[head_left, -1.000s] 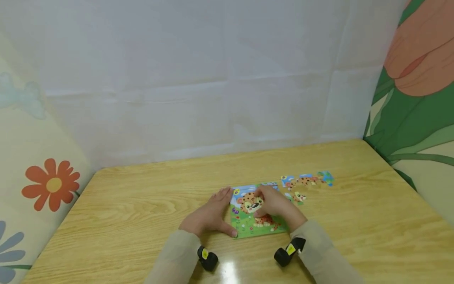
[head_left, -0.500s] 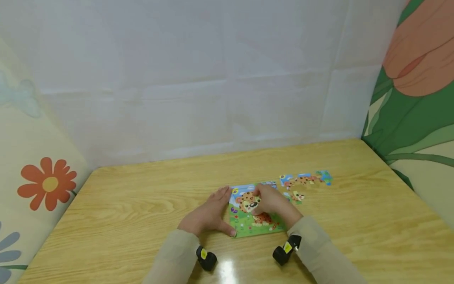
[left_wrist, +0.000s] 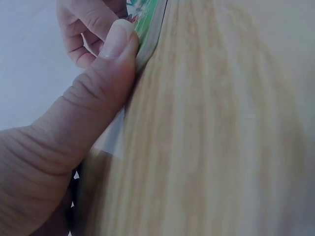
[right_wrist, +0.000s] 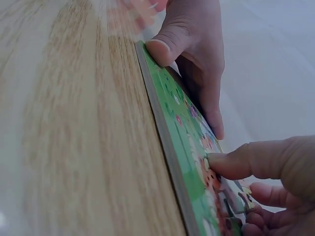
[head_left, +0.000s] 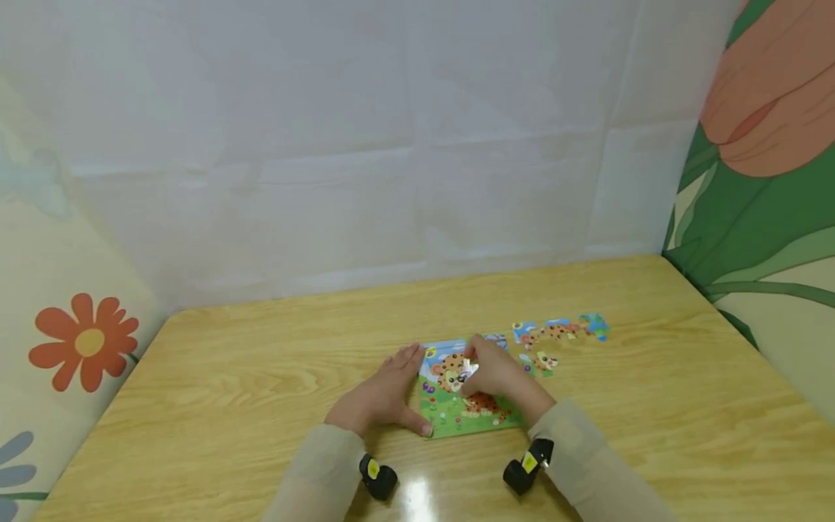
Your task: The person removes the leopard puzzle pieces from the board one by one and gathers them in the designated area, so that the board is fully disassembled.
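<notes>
A square puzzle board (head_left: 450, 424) with a spotted cub picture lies flat on the table. My left hand (head_left: 385, 395) spans its left edge, fingers at the far corner; in the left wrist view the thumb (left_wrist: 106, 64) rests on the near corner. My right hand (head_left: 499, 373) is over the board's right half, thumb and index finger pinching a small piece (head_left: 470, 368) tilted up over the cub's face. The right wrist view shows the right hand (right_wrist: 288, 172) low at the picture, its thumb touching the board. The palm hides part of the board.
Right of the board, a joined strip of puzzle pieces (head_left: 554, 331) lies near the far side, with a few pieces (head_left: 544, 361) below it. A white cloth stands behind the wooden table (head_left: 274, 341). Black wrist devices sit at both cuffs.
The piece between the right thumb and index finger is now tilted up, showing a pale surface, and those fingertips are slightly farther apart. The left hand stays in place.
</notes>
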Demonstrator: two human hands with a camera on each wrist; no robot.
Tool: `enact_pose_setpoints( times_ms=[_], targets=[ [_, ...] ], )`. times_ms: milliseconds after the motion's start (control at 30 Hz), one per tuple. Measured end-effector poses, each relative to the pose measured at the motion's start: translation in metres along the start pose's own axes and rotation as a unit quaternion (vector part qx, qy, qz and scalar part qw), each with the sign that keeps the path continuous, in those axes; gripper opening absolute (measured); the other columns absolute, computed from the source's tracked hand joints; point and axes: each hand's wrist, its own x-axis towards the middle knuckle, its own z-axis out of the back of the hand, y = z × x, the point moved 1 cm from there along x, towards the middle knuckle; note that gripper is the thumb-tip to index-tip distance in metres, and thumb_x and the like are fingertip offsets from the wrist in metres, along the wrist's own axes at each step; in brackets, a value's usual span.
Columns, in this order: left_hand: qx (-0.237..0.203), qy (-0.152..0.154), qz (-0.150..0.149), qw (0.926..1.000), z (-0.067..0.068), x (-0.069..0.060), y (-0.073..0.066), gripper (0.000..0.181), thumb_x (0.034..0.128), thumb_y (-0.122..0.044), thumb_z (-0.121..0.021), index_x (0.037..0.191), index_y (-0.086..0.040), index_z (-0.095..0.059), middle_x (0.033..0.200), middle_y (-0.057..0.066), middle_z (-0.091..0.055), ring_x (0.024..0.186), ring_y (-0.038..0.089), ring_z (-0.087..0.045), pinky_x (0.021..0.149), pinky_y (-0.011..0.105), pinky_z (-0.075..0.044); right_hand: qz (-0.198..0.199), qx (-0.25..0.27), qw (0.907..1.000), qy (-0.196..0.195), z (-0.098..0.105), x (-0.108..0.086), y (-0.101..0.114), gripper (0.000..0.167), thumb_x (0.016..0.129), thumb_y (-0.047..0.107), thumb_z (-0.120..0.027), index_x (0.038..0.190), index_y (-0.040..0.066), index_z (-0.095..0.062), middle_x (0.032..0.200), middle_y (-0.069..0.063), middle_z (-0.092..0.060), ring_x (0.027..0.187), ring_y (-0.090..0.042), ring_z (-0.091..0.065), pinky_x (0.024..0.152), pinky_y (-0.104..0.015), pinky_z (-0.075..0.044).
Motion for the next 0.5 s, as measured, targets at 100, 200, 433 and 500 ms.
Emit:
enact_pose_setpoints(
  times_ms=[100, 200, 433, 500],
  targets=[
    [0.002, 0.001, -0.002, 1.0000, 0.001, 0.000, 0.001, 0.127, 0.0551, -0.050, -0.083, 0.148, -0.001, -0.012, 0.155, 0.015, -0.008, 0.142, 0.030, -0.006, 0.116, 0.045, -0.009, 0.002, 0.018, 0.9997, -0.017, -0.002, -0.001, -0.001, 0.054, 0.063, 0.008, -0.080, 0.106, 0.005, -0.049, 0.110, -0.015, -0.055, 0.093, -0.027, -0.054, 0.081, -0.043, -0.049],
    [0.004, 0.001, -0.006, 1.0000, 0.001, 0.001, 0.001, 0.126, 0.0561, -0.050, -0.082, 0.147, 0.000, -0.012, 0.155, 0.016, -0.007, 0.142, 0.031, -0.006, 0.116, 0.046, -0.009, 0.005, 0.037, 0.9985, -0.039, -0.005, -0.003, -0.004, 0.054, 0.062, 0.008, -0.079, 0.106, 0.007, -0.048, 0.116, -0.017, -0.055, 0.100, -0.031, -0.054, 0.085, -0.045, -0.048],
    [0.007, 0.004, 0.004, 1.0000, 0.001, 0.002, 0.001, 0.128, 0.0545, -0.053, -0.081, 0.148, -0.003, -0.010, 0.155, 0.015, -0.006, 0.142, 0.029, -0.004, 0.116, 0.045, -0.006, 0.012, 0.097, 0.9941, -0.048, -0.006, 0.000, -0.012, 0.041, 0.068, 0.006, -0.076, 0.101, 0.011, -0.052, 0.101, -0.014, -0.058, 0.080, -0.025, -0.054, 0.062, -0.032, -0.047],
    [0.007, 0.004, 0.004, 1.0000, 0.001, 0.001, 0.001, 0.128, 0.0544, -0.053, -0.081, 0.148, -0.003, -0.010, 0.155, 0.015, -0.006, 0.142, 0.029, -0.005, 0.116, 0.045, -0.006, 0.012, 0.124, 0.9910, -0.049, -0.005, 0.002, -0.015, 0.034, 0.072, 0.004, -0.073, 0.099, 0.010, -0.054, 0.090, -0.011, -0.057, 0.071, -0.020, -0.051, 0.056, -0.027, -0.045]
  ],
)
